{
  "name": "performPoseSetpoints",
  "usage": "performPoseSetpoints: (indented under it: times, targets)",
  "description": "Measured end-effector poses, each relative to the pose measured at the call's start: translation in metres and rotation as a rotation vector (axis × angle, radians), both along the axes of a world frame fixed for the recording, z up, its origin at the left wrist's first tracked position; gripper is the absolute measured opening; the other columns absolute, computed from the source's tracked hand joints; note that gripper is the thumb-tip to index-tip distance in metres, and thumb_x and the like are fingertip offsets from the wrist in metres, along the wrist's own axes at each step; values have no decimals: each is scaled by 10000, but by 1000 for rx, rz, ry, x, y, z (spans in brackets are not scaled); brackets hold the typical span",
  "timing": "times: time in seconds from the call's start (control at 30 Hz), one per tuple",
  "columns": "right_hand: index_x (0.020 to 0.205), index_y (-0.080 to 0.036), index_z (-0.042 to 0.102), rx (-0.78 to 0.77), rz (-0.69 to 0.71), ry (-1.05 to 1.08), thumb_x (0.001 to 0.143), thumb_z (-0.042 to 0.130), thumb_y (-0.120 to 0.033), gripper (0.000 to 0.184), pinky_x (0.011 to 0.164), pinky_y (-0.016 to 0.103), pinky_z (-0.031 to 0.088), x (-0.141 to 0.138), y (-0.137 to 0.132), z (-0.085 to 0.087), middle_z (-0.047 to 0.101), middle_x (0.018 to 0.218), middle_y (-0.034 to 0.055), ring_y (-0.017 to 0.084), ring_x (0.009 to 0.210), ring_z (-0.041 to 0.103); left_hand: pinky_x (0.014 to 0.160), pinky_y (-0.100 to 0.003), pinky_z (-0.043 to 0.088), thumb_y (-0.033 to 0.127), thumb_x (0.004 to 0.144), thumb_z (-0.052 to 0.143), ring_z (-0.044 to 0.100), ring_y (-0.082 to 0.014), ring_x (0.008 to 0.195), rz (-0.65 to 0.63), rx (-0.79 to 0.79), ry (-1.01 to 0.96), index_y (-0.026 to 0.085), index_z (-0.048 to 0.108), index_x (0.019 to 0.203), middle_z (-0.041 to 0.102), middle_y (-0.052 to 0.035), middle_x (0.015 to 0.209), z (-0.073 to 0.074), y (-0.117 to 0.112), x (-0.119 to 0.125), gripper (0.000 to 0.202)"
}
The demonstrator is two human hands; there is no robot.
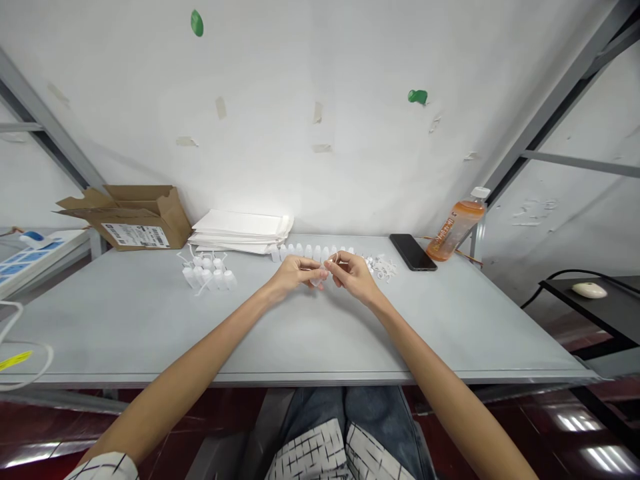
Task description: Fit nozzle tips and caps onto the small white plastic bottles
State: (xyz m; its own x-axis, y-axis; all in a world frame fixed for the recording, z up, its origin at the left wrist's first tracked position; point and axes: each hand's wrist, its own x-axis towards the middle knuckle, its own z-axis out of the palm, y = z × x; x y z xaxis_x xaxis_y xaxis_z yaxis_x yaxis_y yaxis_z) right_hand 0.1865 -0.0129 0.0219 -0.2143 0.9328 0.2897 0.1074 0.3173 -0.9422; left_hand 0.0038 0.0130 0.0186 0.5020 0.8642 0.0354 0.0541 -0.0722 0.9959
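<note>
Above the middle of the grey table my left hand [291,275] pinches a small translucent white plastic bottle [317,282]. My right hand [355,275] is closed at the bottle's top on a small white piece with a thin curved strap [336,256]; the fingers partly hide both. Just behind the hands runs a row of similar small bottles [309,251]. To the right of my right hand lies a pile of small white strap pieces [385,269]. Farther left stands a cluster of small bottles [210,278], several with thin straps sticking out.
An open cardboard box [145,217] and a stack of white envelope-like sheets [240,230] are at the back left. At the back right lie a black phone [413,252] and a leaning bottle of orange drink [456,228]. The table's front edge [320,379] is close to my lap.
</note>
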Motion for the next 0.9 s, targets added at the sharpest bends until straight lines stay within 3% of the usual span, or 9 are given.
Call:
performPoseSetpoints:
  times: [0.3,0.53,0.9]
  targets:
    - [748,-191,556,-35,13,91,734,729,-631,473,418,226,319,1,3,0,509,600,-39,79,466,461,587,-300,512,397,666,850,639,-150,549,83,-106,-156,118,767,793,706,-57,725,-1,-1,5,318]
    - [811,-181,602,-45,63,97,771,716,-591,427,429,239,343,3,2,1,564,630,-20,82,469,456,529,-288,466,408,726,782,575,-122,489,34,-145,-198,103,711,714,676,-64,719,0,-1,5,314]
    - [869,-177,642,-28,46,12,784,706,-535,374,453,235,449,3,2,-1,597,806,22,129,604,616,484,-246,417,509,825,664,441,-69,452,30,-125,-131,130,613,703,530,10,626,-6,3,4,402]
